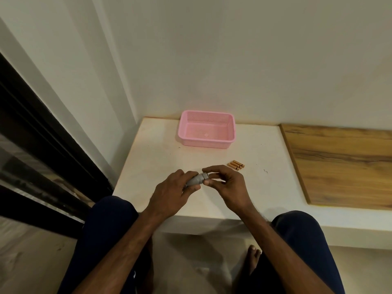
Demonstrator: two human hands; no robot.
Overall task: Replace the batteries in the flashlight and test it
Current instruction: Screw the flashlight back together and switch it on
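A small grey flashlight (196,179) is held just above the white table (161,153), tilted with one end up to the right. My left hand (174,193) wraps around its body. The thumb and fingers of my right hand (226,183) pinch the ribbed right end of the flashlight. A few orange-brown batteries (235,165) lie side by side on the table, just beyond my right hand. Whether the end cap is loose or tight cannot be told.
A pink plastic basket (232,126) with nothing visible inside stands at the back of the table by the wall. A wooden board (343,164) lies to the right. My knees (110,219) and a bare foot (253,257) are below the table's front edge. A dark door frame (42,132) is left.
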